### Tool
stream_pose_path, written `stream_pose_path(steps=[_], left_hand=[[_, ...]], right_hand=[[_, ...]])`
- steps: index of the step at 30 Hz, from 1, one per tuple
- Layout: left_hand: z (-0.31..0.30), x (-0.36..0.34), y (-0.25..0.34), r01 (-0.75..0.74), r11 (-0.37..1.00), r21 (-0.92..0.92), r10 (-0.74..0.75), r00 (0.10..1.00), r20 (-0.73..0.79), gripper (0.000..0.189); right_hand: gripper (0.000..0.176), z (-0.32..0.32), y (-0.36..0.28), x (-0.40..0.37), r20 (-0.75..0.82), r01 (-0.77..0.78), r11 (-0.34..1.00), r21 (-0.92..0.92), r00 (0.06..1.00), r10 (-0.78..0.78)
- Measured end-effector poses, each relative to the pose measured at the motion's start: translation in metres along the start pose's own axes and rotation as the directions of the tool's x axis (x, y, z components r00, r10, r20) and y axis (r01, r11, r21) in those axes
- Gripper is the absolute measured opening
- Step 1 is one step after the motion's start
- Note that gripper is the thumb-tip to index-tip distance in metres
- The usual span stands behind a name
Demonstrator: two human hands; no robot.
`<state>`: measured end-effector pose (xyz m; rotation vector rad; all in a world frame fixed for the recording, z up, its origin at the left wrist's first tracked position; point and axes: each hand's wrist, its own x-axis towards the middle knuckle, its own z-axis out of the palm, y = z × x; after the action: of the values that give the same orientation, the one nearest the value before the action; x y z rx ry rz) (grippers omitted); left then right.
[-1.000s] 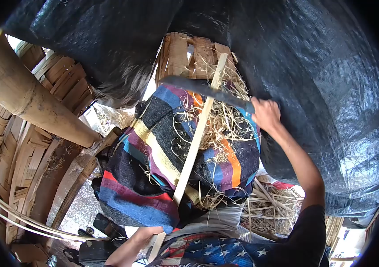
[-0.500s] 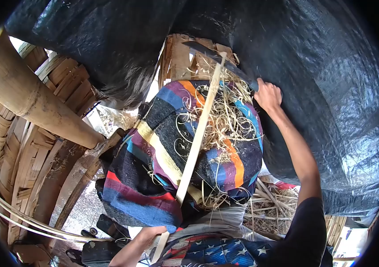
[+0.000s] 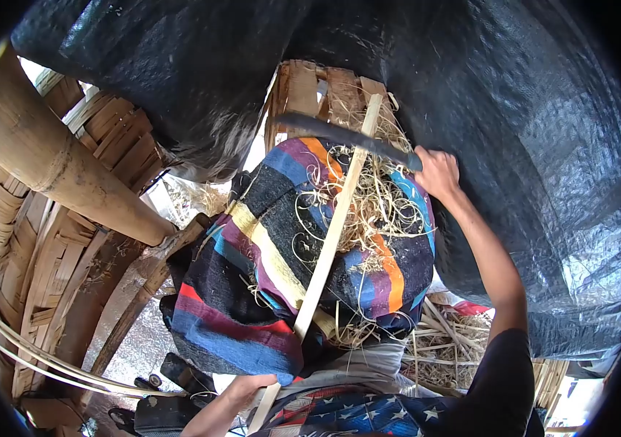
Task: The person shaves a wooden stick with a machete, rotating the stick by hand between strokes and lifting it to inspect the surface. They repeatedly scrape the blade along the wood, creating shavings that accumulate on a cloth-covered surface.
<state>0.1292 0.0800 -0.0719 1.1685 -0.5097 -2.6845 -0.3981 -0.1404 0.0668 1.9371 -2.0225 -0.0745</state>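
Observation:
My right hand [image 3: 438,173] is closed round the handle of a long dark-bladed machete [image 3: 339,134]. Its blade points left and lies across the upper part of a pale bamboo strip [image 3: 336,233]. The strip slants from the far top down towards my body, over a striped blanket [image 3: 274,197] bundled on my lap. Down at the strip's near end, my left hand [image 3: 245,390] grips it, thumb on top; its other fingers are mostly hidden. Curly shavings [image 3: 379,207] are heaped on the blanket to the right of the strip.
Black plastic sheeting [image 3: 529,160] hangs ahead and to the right. On the left a thick bamboo pole [image 3: 70,164] slants down beside woven bamboo panels [image 3: 55,269]. Several thin bamboo strips [image 3: 55,375] curve in at lower left. More scraps [image 3: 449,339] lie at lower right.
The machete has come down along the strip towards me, its blade now lying flatter, and my right hand has lowered slightly. My left hand stays at the strip's near end.

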Motion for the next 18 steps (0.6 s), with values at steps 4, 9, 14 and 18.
stream_pose_path(steps=[4, 9, 14, 18], left_hand=[[0.001, 0.005, -0.003, -0.075, 0.997, 0.018, 0.075, 0.997, 0.013, 0.04], [0.0, 0.0, -0.002, -0.076, 0.997, 0.033, 0.075, 0.997, 0.004, 0.039], [0.003, 0.001, 0.002, -0.107, 0.992, 0.062, 0.108, 0.994, -0.007, 0.038], [0.005, 0.004, 0.004, -0.105, 0.992, 0.067, 0.106, 0.994, -0.019, 0.037]], right_hand=[[0.043, 0.011, 0.011, -0.018, -0.125, 0.264, 0.962, 0.064, 0.959, -0.254], [0.04, 0.021, 0.053, 0.025, -0.013, -0.068, 0.997, -0.021, 0.998, 0.067], [0.036, 0.019, 0.059, 0.066, 0.137, -0.514, 0.857, -0.047, 0.846, 0.515], [0.037, 0.028, 0.052, 0.054, 0.271, -0.609, 0.783, 0.128, 0.781, 0.563]])
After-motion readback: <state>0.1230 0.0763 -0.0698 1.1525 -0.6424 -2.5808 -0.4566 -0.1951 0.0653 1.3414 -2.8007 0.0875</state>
